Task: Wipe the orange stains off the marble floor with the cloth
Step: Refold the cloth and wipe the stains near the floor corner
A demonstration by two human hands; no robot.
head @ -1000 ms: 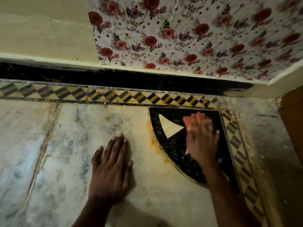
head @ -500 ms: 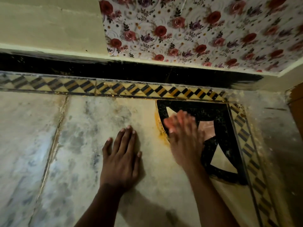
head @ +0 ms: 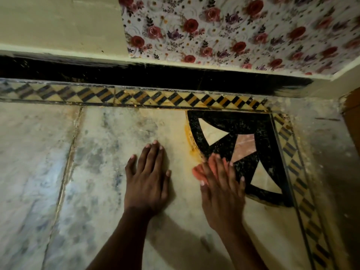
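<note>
My right hand (head: 222, 191) lies flat with straight fingers on a small pinkish-orange cloth (head: 196, 170), which peeks out under the fingers at the lower left rim of the black inlay (head: 243, 123). An orange stain (head: 190, 139) runs along the curved left rim of that inlay, just above the cloth. Beside it, my left hand (head: 148, 178) rests flat on the pale marble floor (head: 109, 152), fingers spread and straight, holding nothing.
A patterned black-and-yellow border strip (head: 136, 96) runs along the wall base and turns down at the right side (head: 300, 182). A floral-papered wall panel (head: 233, 30) overhangs above. A brown wooden edge (head: 352, 117) stands at far right.
My right hand with the cloth has swept from the inlay's middle leftward and down toward me to its lower left rim. The left hand has stayed planted on the marble.
</note>
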